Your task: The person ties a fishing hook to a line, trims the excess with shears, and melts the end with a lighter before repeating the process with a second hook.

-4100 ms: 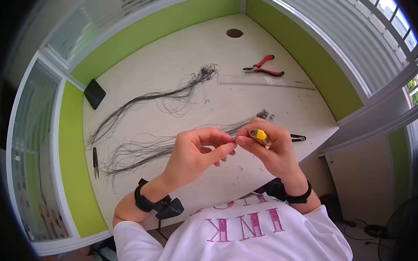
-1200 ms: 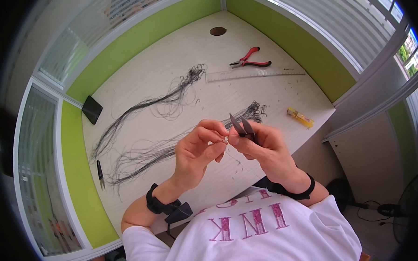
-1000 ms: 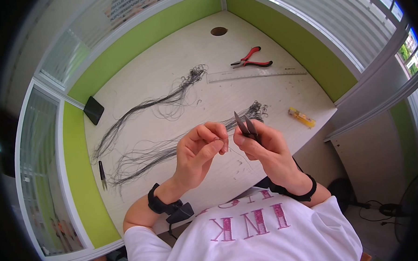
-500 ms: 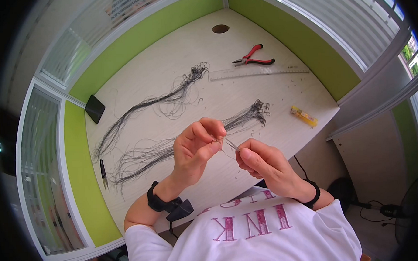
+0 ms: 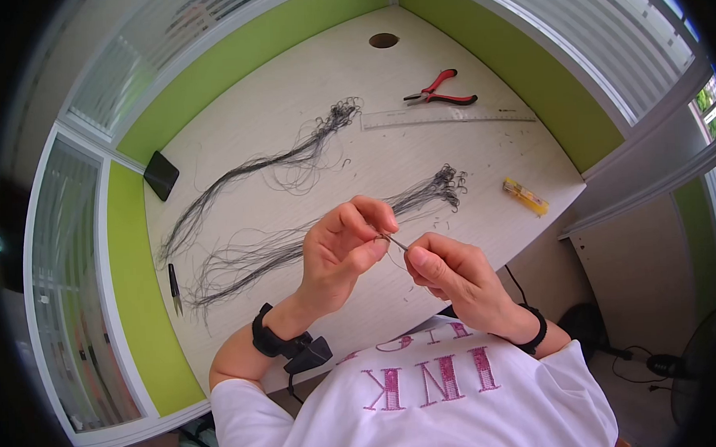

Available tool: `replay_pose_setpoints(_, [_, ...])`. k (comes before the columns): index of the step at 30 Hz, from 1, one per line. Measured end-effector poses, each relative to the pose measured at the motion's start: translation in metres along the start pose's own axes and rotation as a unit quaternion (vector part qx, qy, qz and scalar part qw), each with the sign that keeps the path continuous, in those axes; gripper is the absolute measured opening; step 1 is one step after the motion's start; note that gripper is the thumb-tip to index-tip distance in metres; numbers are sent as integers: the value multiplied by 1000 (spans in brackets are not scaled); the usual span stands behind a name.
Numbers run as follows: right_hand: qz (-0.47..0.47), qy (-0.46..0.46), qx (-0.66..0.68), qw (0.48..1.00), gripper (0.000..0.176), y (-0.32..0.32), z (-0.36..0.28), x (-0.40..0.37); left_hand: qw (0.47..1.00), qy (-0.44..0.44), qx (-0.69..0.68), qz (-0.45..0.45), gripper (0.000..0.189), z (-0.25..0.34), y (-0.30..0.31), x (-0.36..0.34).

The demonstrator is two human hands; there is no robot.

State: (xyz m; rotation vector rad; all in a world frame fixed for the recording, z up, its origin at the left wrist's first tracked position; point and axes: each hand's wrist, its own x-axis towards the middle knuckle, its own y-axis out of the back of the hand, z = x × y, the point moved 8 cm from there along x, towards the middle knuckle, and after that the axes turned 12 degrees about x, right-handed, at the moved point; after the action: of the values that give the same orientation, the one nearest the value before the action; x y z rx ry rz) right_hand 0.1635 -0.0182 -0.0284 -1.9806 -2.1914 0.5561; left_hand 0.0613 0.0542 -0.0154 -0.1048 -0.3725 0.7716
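Observation:
My left hand (image 5: pixel 335 252) is raised over the table, thumb and fingers pinching a small fish hook (image 5: pixel 383 237) with a thin line trailing from it. Its details are mostly hidden by the fingertips. My right hand (image 5: pixel 456 275) grips a slim metal two-pointed tool (image 5: pixel 397 243), its handle hidden inside the fist. The tool's tips are together and meet the hook at the left fingertips. Behind my hands lies a bundle of hooks on dark lines (image 5: pixel 421 195), and a second hook bundle (image 5: pixel 291 156) lies farther back.
Red-handled pliers (image 5: pixel 442 92) lie behind a clear ruler (image 5: pixel 449 118). A yellow cutter-like object (image 5: pixel 525 197) is near the right edge. Black-handled snips (image 5: pixel 175 289) and a black flat object (image 5: pixel 162 176) are at the left. Small clippings dot the table (image 5: pixel 253 204); green partitions (image 5: pixel 519 73) enclose it.
The tool's two tips, apart before, have come together at the hook. My hands have moved slightly closer to each other, and the view has shifted a little.

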Motion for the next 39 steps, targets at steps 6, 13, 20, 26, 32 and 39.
replay_pose_setpoints(6, [-12, -19, 38, 999, 35, -1, 2, 0, 1000, -2, -1, -9, 18, 0, -2, 1])
replay_pose_setpoints(13, [-44, -102, 161, 981, 36, -8, 11, -2, 999, -18, -30, -28, 15, -2, -1, 0])
replay_pose_setpoints(20, [-46, -105, 182, 977, 37, -8, 11, -3, 998, -40, -30, -31, 12, 1, -3, 2])
replay_pose_setpoints(26, [-41, -91, 162, 982, 36, -6, 7, -4, 999, -40, -10, -25, 9, 1, 0, 2])
replay_pose_setpoints(32, [3, 4, 42, 999, 34, 4, -1, -2, 999, -26, 15, -18, 7, -2, 1, 3])
replay_pose_setpoints(39, [13, -2, 7, 1000, 35, 7, -3, -2, 999, -24, 30, -13, 6, -2, 2, 3])
